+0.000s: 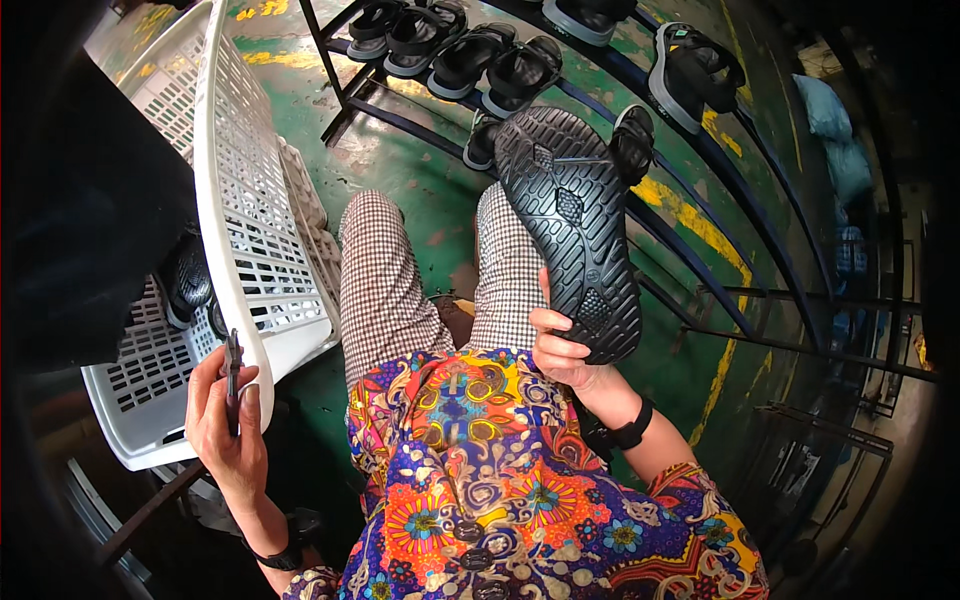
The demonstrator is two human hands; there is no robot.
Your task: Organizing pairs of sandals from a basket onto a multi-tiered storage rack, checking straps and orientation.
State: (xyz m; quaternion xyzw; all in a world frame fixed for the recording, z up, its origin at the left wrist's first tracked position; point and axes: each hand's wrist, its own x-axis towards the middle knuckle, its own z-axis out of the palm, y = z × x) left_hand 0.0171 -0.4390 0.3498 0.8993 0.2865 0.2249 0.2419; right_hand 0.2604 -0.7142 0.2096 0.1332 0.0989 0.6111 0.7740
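Note:
My right hand (565, 350) is wrapped round the heel end of a black sandal (572, 225). Its ridged sole faces me, toe end pointing away, above my right knee. My fingers cover part of the heel's left edge; the upper is hidden behind the sole. At the left, my left hand (228, 425) is closed round a small pair of dark thread snips (233, 380), their narrow tip pointing up and away. That hand is close to the rim of a white plastic basket (250, 310), and I cannot tell whether it touches it.
Several black sandals (460, 60) stand in a row on a dark metal rack (690, 150) ahead. Another sandal (695, 75) rests farther right on it. Inside the basket lies a dark sandal (188, 275). The floor (440, 240) is green with yellow markings.

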